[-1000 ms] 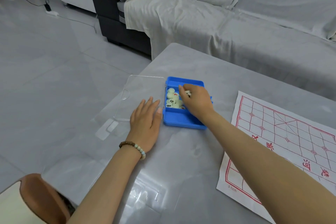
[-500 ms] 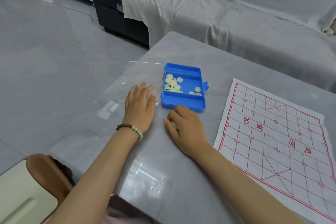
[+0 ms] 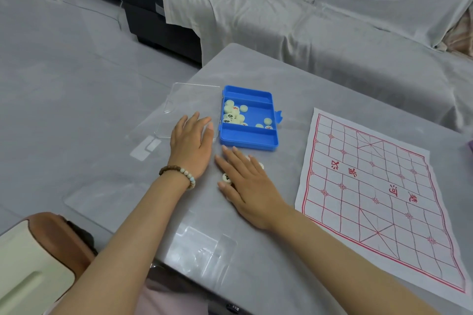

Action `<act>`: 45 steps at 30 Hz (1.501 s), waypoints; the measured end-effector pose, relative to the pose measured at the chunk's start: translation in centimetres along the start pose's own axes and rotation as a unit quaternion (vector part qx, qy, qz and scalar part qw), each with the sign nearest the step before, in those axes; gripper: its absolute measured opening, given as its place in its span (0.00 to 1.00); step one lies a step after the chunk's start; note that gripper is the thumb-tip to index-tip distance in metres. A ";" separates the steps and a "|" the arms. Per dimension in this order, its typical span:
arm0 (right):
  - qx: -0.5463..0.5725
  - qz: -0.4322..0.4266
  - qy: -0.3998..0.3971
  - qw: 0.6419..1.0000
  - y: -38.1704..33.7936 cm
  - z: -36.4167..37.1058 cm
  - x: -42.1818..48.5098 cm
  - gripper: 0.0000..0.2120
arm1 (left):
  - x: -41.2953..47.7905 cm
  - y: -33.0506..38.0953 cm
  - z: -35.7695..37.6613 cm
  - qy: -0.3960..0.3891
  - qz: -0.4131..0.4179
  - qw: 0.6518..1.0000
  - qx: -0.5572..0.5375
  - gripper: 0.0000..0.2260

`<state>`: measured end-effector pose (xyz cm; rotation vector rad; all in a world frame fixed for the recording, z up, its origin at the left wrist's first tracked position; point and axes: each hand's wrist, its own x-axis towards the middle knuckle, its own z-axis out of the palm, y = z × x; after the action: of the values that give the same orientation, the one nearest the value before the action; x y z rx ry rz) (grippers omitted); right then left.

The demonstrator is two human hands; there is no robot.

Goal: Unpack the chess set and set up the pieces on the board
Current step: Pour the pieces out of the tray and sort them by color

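- Your right hand [image 3: 245,181] lies flat on the desk [image 3: 281,79], fingers straight and spread, gripping nothing. It seems to be covering the loose pieces [image 3: 227,177] so they don't scatter.
- Two of those show: one between thumb and forefinger, one beside the outer fingers. Any under the palm are hidden.
- Your left hand [image 3: 190,144] is released as well, flat, with its fingertips on the near corner of the clear lid [image 3: 189,102], probably to steady the case while the other hand works.
- One blue box [image 3: 249,142] sits just beyond both hands, open, with the single lid lying flat against its left side. It has three compartments, and only the middle one holds anything.
- Of the boxed pieces [image 3: 235,112] you can count about nine: a heap at the left and three at the right. Overlap makes the figure unsure.
- One board [image 3: 371,186], a cloth sheet ruled in red, lies to the right, apart from the box, with no piece on it. Unpacking looks only partly done, and setting up is not yet begun.
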<state>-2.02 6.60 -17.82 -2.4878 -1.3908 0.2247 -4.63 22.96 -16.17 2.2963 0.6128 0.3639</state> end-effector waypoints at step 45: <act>0.033 0.241 0.076 0.967 5.1 -5.0 13.5 0.29 | 1.3 -1.3 -0.8 -0.060 -0.057 0.990 0.118 0.22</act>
<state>10.56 14.73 -14.71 -2.6809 -0.6918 0.1678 -4.27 24.96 -16.43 2.4716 0.7563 0.1020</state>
